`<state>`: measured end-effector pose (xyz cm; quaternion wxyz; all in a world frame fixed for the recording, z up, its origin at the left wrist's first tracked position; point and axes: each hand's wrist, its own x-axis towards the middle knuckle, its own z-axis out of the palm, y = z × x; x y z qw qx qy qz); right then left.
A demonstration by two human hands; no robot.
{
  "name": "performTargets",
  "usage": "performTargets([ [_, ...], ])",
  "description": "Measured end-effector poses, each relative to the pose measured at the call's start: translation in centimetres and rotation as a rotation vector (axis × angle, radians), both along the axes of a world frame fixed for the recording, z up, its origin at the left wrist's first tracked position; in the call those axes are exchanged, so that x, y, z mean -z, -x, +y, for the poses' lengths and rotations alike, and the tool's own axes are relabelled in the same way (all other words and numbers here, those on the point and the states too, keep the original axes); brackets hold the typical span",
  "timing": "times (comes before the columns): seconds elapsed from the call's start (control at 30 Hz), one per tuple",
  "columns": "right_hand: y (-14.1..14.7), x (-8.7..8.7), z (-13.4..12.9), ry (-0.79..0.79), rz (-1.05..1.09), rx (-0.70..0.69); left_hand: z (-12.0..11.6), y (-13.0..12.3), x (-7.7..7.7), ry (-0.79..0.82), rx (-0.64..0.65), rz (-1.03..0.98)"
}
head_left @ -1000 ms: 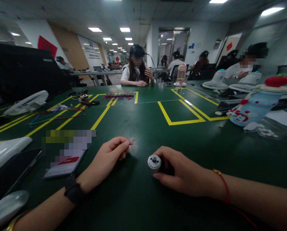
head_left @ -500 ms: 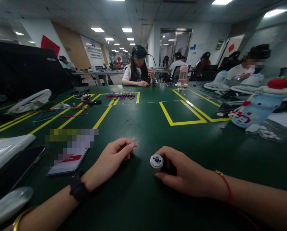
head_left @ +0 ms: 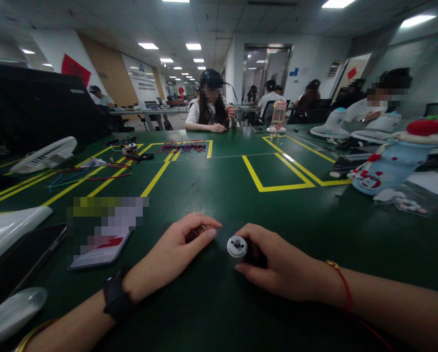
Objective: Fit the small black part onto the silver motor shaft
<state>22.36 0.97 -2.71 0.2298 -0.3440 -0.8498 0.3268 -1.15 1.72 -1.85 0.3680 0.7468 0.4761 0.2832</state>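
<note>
My right hand [head_left: 277, 261] grips a small electric motor [head_left: 237, 248], a silvery cylinder standing upright on the green table. Its round end faces up, with a short shaft in the centre and dark holes beside it. Thumb and fingers press its right side. Just left of the motor is my left hand [head_left: 184, 244], with index finger and thumb stretched towards it and a gap between them. The left fingertips stop short of the motor, and the other left fingers curl partly out of sight behind the thumb.
On the left lie a phone [head_left: 103, 244], a dark tablet-like slab [head_left: 24, 259], a computer mouse [head_left: 15, 313] and a white fan [head_left: 45, 154]. Loose wires [head_left: 186, 145] lie farther back. A blue bottle [head_left: 387, 164] stands right. A person [head_left: 211, 107] sits opposite.
My left hand has moved right, closer to the motor, and its thumb and index finger have parted. My right hand keeps its hold on the motor, almost unmoved.
</note>
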Motion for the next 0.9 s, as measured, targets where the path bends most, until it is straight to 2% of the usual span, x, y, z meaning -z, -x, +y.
performTargets([
  [0.2, 0.1, -0.2, 0.1, 0.004, -0.022, -0.011, -1.0, -1.5, -1.2, -0.127, 0.138, -0.001],
  [0.43, 0.2, -0.2, 0.1, -0.010, -0.048, -0.003, -1.0, -2.2, -1.4, -0.166, 0.124, -0.018],
  [0.6, 0.2, -0.3, 0.0, -0.004, -0.013, -0.011, -1.2, -1.8, -1.7, -0.120, 0.048, -0.091],
  [0.73, 0.2, -0.4, -0.1, 0.016, 0.020, -0.009, -0.9, -0.6, -1.1, -0.078, 0.011, -0.070],
  [0.9, 0.1, -0.3, 0.0, 0.009, 0.015, 0.011, 0.0, 0.5, 0.4, -0.064, 0.139, 0.122],
])
